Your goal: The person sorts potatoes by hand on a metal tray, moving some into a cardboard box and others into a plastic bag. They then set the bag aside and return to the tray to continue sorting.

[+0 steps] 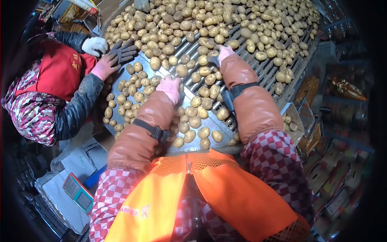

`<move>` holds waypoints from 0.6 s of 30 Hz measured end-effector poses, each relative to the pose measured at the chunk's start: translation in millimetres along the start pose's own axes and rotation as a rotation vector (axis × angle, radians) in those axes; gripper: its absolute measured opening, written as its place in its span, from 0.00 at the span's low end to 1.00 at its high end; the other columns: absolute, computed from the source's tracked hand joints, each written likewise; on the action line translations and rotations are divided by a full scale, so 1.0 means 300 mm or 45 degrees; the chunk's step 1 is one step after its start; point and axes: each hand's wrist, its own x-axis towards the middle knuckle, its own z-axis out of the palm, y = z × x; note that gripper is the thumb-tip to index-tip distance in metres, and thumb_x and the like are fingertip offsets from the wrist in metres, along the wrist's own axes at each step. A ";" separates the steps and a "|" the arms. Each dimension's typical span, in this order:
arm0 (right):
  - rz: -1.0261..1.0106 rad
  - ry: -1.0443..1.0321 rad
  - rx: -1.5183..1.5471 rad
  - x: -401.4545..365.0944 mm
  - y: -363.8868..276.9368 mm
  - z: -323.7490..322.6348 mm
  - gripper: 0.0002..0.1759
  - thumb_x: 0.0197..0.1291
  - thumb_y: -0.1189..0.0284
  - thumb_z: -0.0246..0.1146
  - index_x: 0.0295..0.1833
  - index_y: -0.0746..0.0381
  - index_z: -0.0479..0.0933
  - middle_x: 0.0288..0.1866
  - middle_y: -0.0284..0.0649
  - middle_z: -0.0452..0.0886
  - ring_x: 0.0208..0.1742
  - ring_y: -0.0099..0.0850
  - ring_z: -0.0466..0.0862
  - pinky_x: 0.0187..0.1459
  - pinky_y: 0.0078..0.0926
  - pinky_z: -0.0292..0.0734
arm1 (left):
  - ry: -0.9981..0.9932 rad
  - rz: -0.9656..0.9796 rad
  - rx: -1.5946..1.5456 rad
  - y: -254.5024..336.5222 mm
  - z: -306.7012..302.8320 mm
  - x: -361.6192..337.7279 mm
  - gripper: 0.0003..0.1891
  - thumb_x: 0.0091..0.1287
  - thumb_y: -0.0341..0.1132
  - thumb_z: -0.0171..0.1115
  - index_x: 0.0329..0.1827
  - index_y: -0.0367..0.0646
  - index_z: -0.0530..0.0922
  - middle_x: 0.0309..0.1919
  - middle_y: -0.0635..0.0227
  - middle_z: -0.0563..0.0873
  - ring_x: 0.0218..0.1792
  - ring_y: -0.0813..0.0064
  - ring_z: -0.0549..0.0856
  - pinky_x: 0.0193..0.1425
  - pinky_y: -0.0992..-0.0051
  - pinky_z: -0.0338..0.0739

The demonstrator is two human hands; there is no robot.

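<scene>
Many yellow-brown potatoes (209,24) cover a slatted metal sorting table (266,70) in front of me. My left hand (171,87), in a pink glove, lies palm down among the near potatoes (139,90) with its fingers spread; I cannot see anything held in it. My right hand (222,53), also pink-gloved, reaches further up the table with its fingers curled down over a potato (213,52). Brown sleeve covers with black straps wrap both my forearms.
A co-worker in a red vest (60,70) stands at the left, one pink-gloved hand (105,66) and one dark-gloved hand (123,50) on the potatoes. A small scale (77,192) sits lower left. A box with potatoes (291,121) and stacked cartons (334,177) are at the right.
</scene>
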 end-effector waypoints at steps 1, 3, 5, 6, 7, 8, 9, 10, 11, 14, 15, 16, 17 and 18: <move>-0.070 0.020 0.017 0.026 0.053 0.024 0.34 0.51 0.58 0.80 0.63 0.54 0.80 0.66 0.54 0.75 0.59 0.45 0.83 0.58 0.38 0.81 | -0.005 0.011 0.011 -0.003 -0.011 -0.014 0.28 0.57 0.43 0.74 0.62 0.55 0.78 0.60 0.50 0.76 0.60 0.47 0.78 0.63 0.55 0.78; -0.032 -0.060 0.320 0.002 0.092 0.013 0.30 0.53 0.58 0.79 0.61 0.56 0.81 0.61 0.51 0.79 0.55 0.40 0.84 0.53 0.35 0.81 | 0.084 -0.009 -0.170 -0.008 -0.047 -0.039 0.30 0.56 0.45 0.76 0.63 0.55 0.79 0.61 0.49 0.76 0.62 0.47 0.78 0.65 0.57 0.77; 0.119 -0.240 1.068 -0.042 0.127 0.006 0.23 0.60 0.62 0.74 0.57 0.63 0.83 0.46 0.39 0.86 0.46 0.26 0.83 0.47 0.28 0.79 | 0.388 0.032 -0.382 -0.039 -0.015 -0.069 0.31 0.55 0.48 0.79 0.62 0.50 0.80 0.61 0.49 0.78 0.61 0.48 0.80 0.66 0.60 0.76; 0.013 -0.126 1.210 -0.066 0.176 0.046 0.19 0.62 0.64 0.72 0.55 0.62 0.83 0.44 0.36 0.86 0.44 0.25 0.82 0.44 0.27 0.79 | 0.394 -0.017 -0.553 -0.016 -0.057 -0.109 0.32 0.56 0.48 0.78 0.62 0.46 0.79 0.58 0.50 0.80 0.60 0.50 0.81 0.65 0.62 0.77; -0.097 -0.011 1.344 -0.092 0.224 0.100 0.15 0.64 0.66 0.70 0.53 0.61 0.84 0.43 0.34 0.87 0.43 0.24 0.81 0.42 0.26 0.79 | 0.398 -0.072 -0.725 0.008 -0.100 -0.148 0.32 0.57 0.47 0.78 0.62 0.41 0.79 0.55 0.51 0.81 0.58 0.52 0.82 0.65 0.64 0.77; -0.168 -0.057 1.452 -0.072 0.306 0.180 0.15 0.67 0.64 0.68 0.52 0.62 0.84 0.45 0.32 0.86 0.42 0.23 0.80 0.42 0.26 0.78 | 0.478 0.112 -0.945 0.003 -0.081 -0.162 0.26 0.64 0.49 0.72 0.56 0.37 0.80 0.45 0.57 0.83 0.49 0.58 0.84 0.57 0.66 0.79; 0.081 -0.235 1.570 -0.193 0.245 0.082 0.14 0.70 0.68 0.64 0.56 0.62 0.82 0.47 0.34 0.86 0.42 0.25 0.80 0.43 0.28 0.78 | 0.474 0.121 -0.935 0.001 -0.085 -0.183 0.26 0.64 0.49 0.72 0.56 0.37 0.80 0.45 0.57 0.83 0.49 0.58 0.84 0.57 0.66 0.79; -0.337 -0.238 1.171 -0.121 0.375 0.165 0.15 0.68 0.70 0.63 0.57 0.61 0.82 0.42 0.34 0.85 0.39 0.22 0.79 0.42 0.24 0.78 | 0.064 0.091 -1.518 0.000 -0.099 -0.193 0.23 0.67 0.50 0.67 0.54 0.39 0.80 0.42 0.59 0.83 0.45 0.62 0.84 0.52 0.67 0.79; -0.725 -0.231 0.742 -0.048 0.502 0.244 0.17 0.65 0.71 0.62 0.58 0.61 0.82 0.38 0.34 0.83 0.36 0.20 0.78 0.41 0.20 0.77 | -0.392 0.050 -2.070 0.001 -0.108 -0.203 0.22 0.71 0.51 0.63 0.52 0.40 0.80 0.38 0.61 0.82 0.40 0.65 0.83 0.47 0.68 0.80; -0.100 0.152 1.636 -0.471 0.276 0.070 0.22 0.65 0.72 0.58 0.64 0.59 0.75 0.31 0.35 0.80 0.24 0.20 0.74 0.25 0.17 0.71 | -0.565 -0.047 -2.558 0.081 -0.154 -0.300 0.21 0.75 0.53 0.55 0.51 0.42 0.79 0.35 0.63 0.81 0.36 0.69 0.80 0.42 0.70 0.79; -0.104 0.033 1.593 -0.527 0.246 0.005 0.19 0.68 0.70 0.58 0.64 0.57 0.75 0.30 0.36 0.80 0.21 0.21 0.74 0.20 0.15 0.68 | -0.633 -0.127 -2.697 0.111 -0.181 -0.325 0.22 0.75 0.53 0.54 0.53 0.41 0.78 0.36 0.63 0.82 0.37 0.68 0.81 0.43 0.69 0.79; 0.046 -0.030 1.849 -0.577 0.224 -0.025 0.17 0.71 0.67 0.58 0.63 0.57 0.74 0.33 0.38 0.81 0.23 0.21 0.75 0.21 0.15 0.69 | -0.583 -0.171 -2.758 0.117 -0.147 -0.308 0.24 0.77 0.52 0.51 0.59 0.40 0.77 0.41 0.61 0.83 0.40 0.65 0.83 0.45 0.66 0.82; 0.199 -0.094 2.103 -0.619 0.212 -0.035 0.16 0.73 0.64 0.57 0.62 0.57 0.74 0.36 0.39 0.81 0.25 0.22 0.76 0.21 0.15 0.69 | -0.588 -0.171 -2.756 0.138 -0.141 -0.304 0.24 0.77 0.52 0.51 0.59 0.40 0.77 0.41 0.61 0.83 0.40 0.65 0.83 0.45 0.66 0.82; 0.185 -0.234 2.262 -0.640 0.257 -0.003 0.16 0.75 0.61 0.56 0.61 0.56 0.75 0.40 0.39 0.81 0.27 0.23 0.77 0.21 0.16 0.69 | -0.585 -0.136 -2.640 0.169 -0.134 -0.301 0.25 0.75 0.54 0.51 0.60 0.42 0.76 0.41 0.59 0.85 0.38 0.62 0.85 0.41 0.66 0.83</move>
